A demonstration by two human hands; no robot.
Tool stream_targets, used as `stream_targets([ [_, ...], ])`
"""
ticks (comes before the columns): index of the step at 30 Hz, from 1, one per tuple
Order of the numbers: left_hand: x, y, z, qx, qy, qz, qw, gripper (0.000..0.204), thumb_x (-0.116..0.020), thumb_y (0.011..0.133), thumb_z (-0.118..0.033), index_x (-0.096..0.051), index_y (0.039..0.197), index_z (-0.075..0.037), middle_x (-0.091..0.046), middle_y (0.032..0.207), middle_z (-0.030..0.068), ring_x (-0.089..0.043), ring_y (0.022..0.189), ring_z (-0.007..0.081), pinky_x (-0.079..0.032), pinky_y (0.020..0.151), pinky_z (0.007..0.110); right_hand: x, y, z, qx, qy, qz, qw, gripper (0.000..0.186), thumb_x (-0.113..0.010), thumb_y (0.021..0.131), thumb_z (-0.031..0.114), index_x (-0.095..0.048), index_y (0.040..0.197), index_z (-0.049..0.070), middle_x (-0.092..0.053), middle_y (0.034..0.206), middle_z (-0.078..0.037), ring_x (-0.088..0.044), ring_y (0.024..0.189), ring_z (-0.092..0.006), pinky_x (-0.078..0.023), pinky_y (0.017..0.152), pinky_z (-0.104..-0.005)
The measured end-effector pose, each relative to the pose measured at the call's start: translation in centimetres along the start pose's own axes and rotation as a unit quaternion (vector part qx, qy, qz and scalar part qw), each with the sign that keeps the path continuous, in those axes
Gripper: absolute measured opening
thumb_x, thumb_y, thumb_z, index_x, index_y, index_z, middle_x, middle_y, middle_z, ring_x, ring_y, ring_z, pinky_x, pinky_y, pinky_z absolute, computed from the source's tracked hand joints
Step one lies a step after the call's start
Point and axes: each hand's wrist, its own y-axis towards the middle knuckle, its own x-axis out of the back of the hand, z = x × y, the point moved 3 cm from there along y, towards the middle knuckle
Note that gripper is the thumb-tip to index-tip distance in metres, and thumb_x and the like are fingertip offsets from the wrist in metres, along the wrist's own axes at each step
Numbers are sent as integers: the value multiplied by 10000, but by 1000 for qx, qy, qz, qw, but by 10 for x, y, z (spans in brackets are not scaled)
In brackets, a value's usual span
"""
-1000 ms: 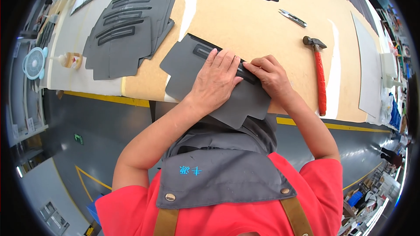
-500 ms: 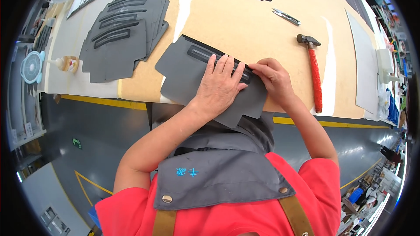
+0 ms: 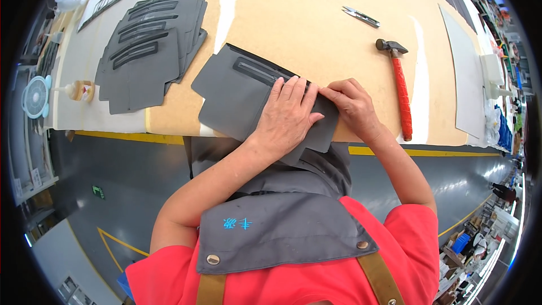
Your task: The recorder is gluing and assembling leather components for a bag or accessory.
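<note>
Left hand lay flat, fingers spread, pressing the grey panel onto the table at its near edge; it gripped nothing. Right hand sat just beside it, fingertips pinched on the panel's right edge. Hammer lay near to the right, snips beyond. Panel stack sat left.

Bright, even overhead light fell on the tan wooden counter, leaving pale glare streaks and soft shadows, while the sharp fisheye view bent edges toward its black rim.
</note>
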Motion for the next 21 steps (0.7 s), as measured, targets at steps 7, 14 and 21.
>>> stream_targets([
  [7,-4,2,-4,-24,5,-6,1000,541,-653,920,-361,-541,1334,-32,-514,1301,141,-464,1280,280,-333,1124,480,8,-6,-1,55,-29,3,998,412,-660,695,5,-710,1102,35,-634,982,-59,-606,889,-247,-544,782,-349],
  [14,0,2,-5,-23,26,-1,999,525,-647,926,-360,-548,1341,-54,-536,1262,121,-475,1253,270,-327,1111,471,12,-6,-1,59,-40,29,997,431,-660,687,6,-706,1114,39,-636,1015,-73,-605,918,-254,-543,794,-354],
  [21,38,25,42,13,13,-27,999,326,-655,915,-196,-622,1214,-71,-583,1159,129,-563,1107,296,-421,967,419,45,57,-65,-20,-118,-83,989,289,-746,850,129,-685,1130,97,-667,1113,-88,-593,1064,-301,-498,915,-407],
])
